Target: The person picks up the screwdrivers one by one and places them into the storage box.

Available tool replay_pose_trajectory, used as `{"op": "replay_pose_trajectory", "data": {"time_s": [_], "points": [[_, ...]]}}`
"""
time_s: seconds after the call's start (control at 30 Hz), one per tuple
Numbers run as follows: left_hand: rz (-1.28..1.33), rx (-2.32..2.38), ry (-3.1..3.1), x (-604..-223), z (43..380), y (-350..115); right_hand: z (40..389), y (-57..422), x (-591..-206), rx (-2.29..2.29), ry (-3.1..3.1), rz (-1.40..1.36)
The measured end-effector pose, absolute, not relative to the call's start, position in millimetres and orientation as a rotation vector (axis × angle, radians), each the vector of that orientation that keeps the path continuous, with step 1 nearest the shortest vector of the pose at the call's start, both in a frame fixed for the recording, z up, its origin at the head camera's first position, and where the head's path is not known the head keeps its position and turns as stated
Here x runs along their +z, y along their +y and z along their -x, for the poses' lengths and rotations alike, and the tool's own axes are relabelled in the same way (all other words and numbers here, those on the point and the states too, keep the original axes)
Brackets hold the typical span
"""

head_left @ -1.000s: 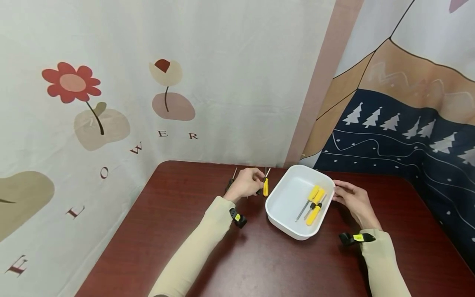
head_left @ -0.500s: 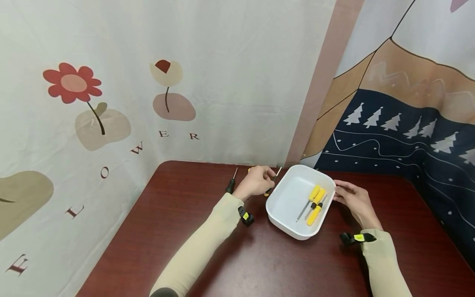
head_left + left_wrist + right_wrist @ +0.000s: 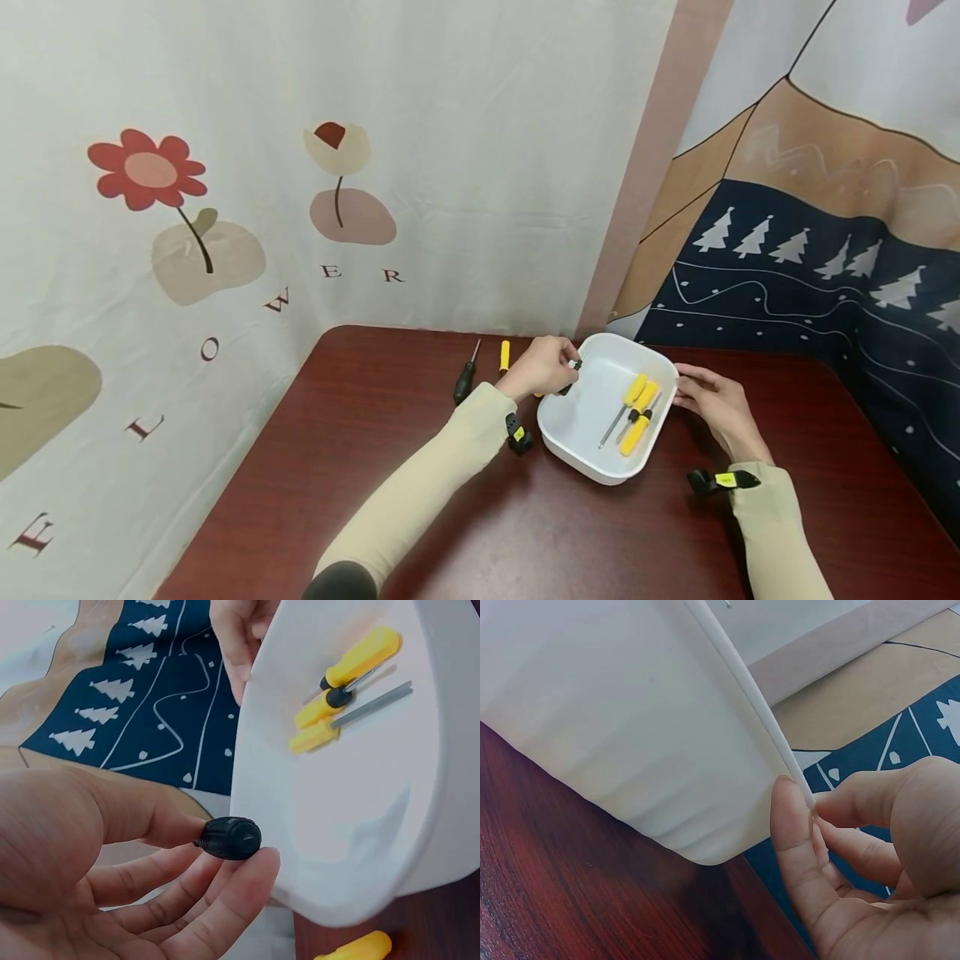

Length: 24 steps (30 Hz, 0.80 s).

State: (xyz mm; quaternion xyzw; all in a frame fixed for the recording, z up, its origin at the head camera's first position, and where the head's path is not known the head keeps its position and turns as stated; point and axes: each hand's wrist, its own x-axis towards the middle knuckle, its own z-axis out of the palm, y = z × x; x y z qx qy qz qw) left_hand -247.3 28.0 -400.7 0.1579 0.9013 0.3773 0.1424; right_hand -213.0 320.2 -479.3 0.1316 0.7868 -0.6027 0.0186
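My left hand (image 3: 542,367) is over the left rim of a white plastic tub (image 3: 577,454). Between thumb and fingers it pinches a screwdriver by its black handle (image 3: 234,838), seen end-on in the left wrist view; its shaft is mostly hidden. My right hand (image 3: 716,404) grips the tub's rim at the far right, with the thumb (image 3: 791,825) against the outer wall. Inside the tub, three yellow-handled screwdrivers lie together on the right side, one of them the lower yellow screwdriver (image 3: 634,435).
On the table (image 3: 360,450), left of the tub, lie a black-handled screwdriver (image 3: 465,383) and a yellow-handled screwdriver (image 3: 505,357). Another yellow handle (image 3: 364,946) shows beside the tub, mostly hidden by my left hand in the head view. A printed curtain (image 3: 480,167) hangs behind the table.
My left hand has picked the black-handled screwdriver up from the table and moved right, over the tub's edge. The right hand and the tub stay in place.
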Motion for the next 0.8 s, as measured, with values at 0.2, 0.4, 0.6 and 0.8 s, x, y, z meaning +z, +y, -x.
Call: {"op": "replay_pose_trajectory", "data": {"time_s": [0.2, 0.4, 0.6, 0.8], "points": [[-0.452, 1.022, 2.588, -400.4, 246.6, 41.3, 212.7, 320.5, -479.5, -1.87, 2.446, -0.409], [-0.459, 0.943, 2.591, -401.4, 248.3, 51.1, 212.5, 320.6, -478.8, -1.873, 2.436, -0.407], [-0.439, 0.879, 2.577, -401.9, 251.7, 59.2, 212.5, 320.2, -478.7, -1.869, 2.432, -0.415], [-0.424, 0.777, 2.576, -403.8, 253.8, 68.2, 212.6, 320.1, -478.9, -1.869, 2.435, -0.421]]}}
